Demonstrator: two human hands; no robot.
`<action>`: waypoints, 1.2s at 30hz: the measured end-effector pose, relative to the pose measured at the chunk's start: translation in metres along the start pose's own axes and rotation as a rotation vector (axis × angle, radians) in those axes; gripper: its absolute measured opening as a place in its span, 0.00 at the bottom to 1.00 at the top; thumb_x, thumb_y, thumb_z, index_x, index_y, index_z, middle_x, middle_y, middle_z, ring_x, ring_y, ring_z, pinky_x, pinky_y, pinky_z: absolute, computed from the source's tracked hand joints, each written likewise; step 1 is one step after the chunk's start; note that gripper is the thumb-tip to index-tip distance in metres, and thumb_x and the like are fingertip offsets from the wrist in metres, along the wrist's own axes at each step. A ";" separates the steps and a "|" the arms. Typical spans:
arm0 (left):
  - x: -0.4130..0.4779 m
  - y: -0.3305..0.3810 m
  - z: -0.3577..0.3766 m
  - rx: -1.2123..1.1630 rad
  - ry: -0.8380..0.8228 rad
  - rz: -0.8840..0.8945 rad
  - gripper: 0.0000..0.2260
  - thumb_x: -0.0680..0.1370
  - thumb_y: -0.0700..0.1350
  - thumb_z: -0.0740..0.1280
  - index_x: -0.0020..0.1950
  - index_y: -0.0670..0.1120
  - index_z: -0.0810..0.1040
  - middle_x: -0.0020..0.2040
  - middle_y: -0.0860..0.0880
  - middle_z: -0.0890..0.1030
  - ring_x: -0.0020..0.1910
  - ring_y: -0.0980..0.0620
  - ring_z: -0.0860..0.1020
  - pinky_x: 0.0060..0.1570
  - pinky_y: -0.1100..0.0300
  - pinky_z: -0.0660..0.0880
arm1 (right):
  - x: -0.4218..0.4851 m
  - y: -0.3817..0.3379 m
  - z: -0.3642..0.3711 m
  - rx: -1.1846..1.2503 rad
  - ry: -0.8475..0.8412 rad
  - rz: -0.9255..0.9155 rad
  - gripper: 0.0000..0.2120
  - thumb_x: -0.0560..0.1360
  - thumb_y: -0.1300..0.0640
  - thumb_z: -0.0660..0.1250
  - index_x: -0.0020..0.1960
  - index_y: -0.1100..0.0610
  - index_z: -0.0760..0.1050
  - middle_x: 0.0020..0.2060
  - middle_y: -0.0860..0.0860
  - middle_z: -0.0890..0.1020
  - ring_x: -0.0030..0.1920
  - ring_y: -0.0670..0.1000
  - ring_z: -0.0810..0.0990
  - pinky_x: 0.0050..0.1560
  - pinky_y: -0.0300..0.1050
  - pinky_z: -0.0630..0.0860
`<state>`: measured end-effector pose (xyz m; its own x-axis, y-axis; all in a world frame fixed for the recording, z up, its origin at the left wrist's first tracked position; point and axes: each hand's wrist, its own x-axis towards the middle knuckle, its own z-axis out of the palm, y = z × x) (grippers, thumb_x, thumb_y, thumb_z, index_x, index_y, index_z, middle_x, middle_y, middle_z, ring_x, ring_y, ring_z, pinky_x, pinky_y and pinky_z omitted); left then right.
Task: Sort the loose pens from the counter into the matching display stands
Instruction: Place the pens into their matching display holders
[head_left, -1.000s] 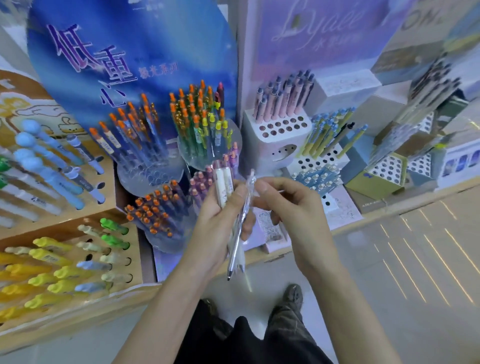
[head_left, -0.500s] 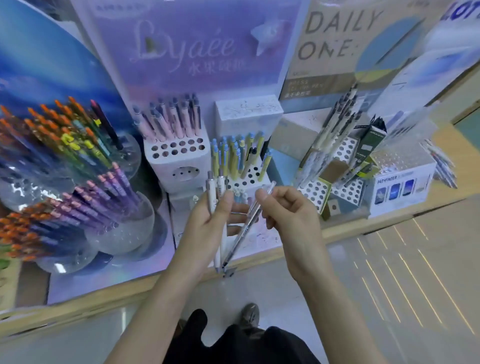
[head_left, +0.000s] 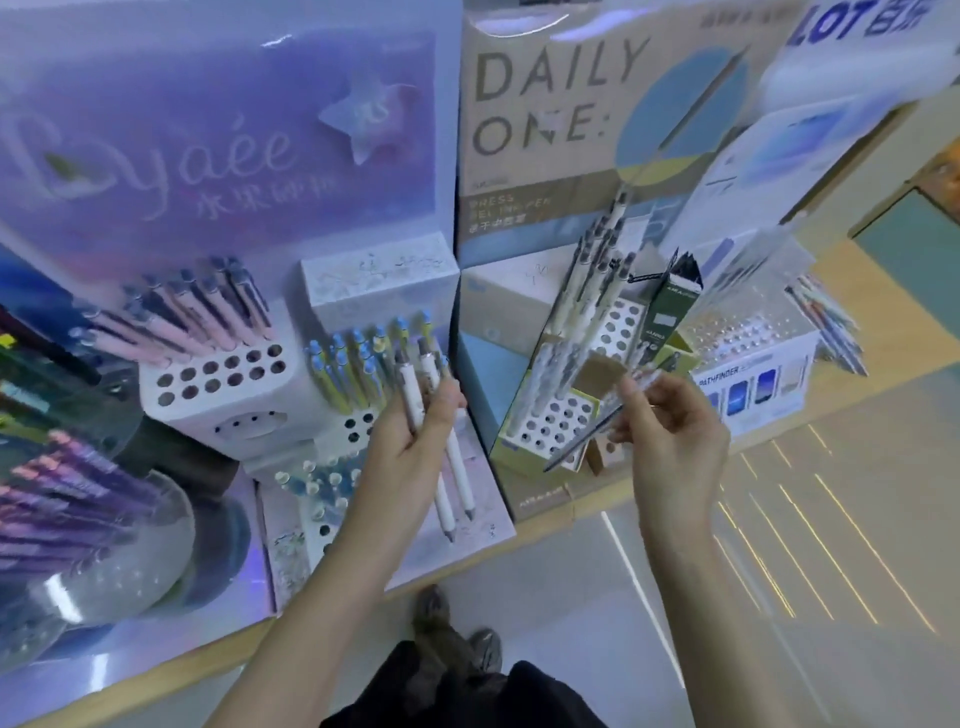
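Between the two raised hands, at the counter's front edge, loose pens are held. Left hand (head_left: 410, 436) is closed around two white pens (head_left: 441, 447), tips pointing down, caps up, in front of the blue-and-yellow pens (head_left: 358, 364). Right hand (head_left: 675, 436) pinches a single thin pen (head_left: 597, 426), blurred, slanting down-left over the perforated stand (head_left: 550, 426) below the "DAILY ONE:" board (head_left: 550, 104). Further left stands a white holed stand (head_left: 218, 384) holding pink pens (head_left: 192, 317); purple pens (head_left: 62, 493) fill a clear round holder at the far left.
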<state>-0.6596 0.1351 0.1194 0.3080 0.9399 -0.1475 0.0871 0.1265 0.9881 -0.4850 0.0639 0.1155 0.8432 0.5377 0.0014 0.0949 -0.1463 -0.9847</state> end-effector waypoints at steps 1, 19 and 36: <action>0.006 0.000 0.002 0.003 -0.027 0.000 0.12 0.73 0.60 0.60 0.44 0.54 0.75 0.31 0.63 0.75 0.32 0.65 0.74 0.37 0.70 0.70 | 0.003 0.005 0.000 -0.037 0.018 -0.005 0.05 0.75 0.60 0.70 0.47 0.63 0.78 0.35 0.61 0.80 0.32 0.55 0.77 0.37 0.54 0.77; 0.030 -0.018 0.019 0.142 0.076 0.000 0.09 0.79 0.53 0.61 0.44 0.52 0.77 0.26 0.60 0.68 0.26 0.60 0.67 0.31 0.66 0.64 | 0.030 0.043 0.023 -0.341 -0.163 -0.112 0.03 0.76 0.62 0.68 0.47 0.54 0.77 0.45 0.47 0.81 0.41 0.39 0.79 0.40 0.30 0.74; 0.027 -0.005 0.039 0.064 0.172 0.002 0.14 0.72 0.59 0.63 0.43 0.51 0.81 0.27 0.57 0.67 0.27 0.60 0.65 0.29 0.68 0.63 | 0.055 0.042 0.032 -0.677 -0.392 -0.147 0.08 0.75 0.59 0.70 0.40 0.60 0.73 0.39 0.57 0.80 0.34 0.50 0.73 0.32 0.37 0.64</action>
<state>-0.6145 0.1472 0.1084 0.1420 0.9812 -0.1309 0.1486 0.1096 0.9828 -0.4519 0.1136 0.0690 0.5613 0.8252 -0.0626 0.5977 -0.4565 -0.6591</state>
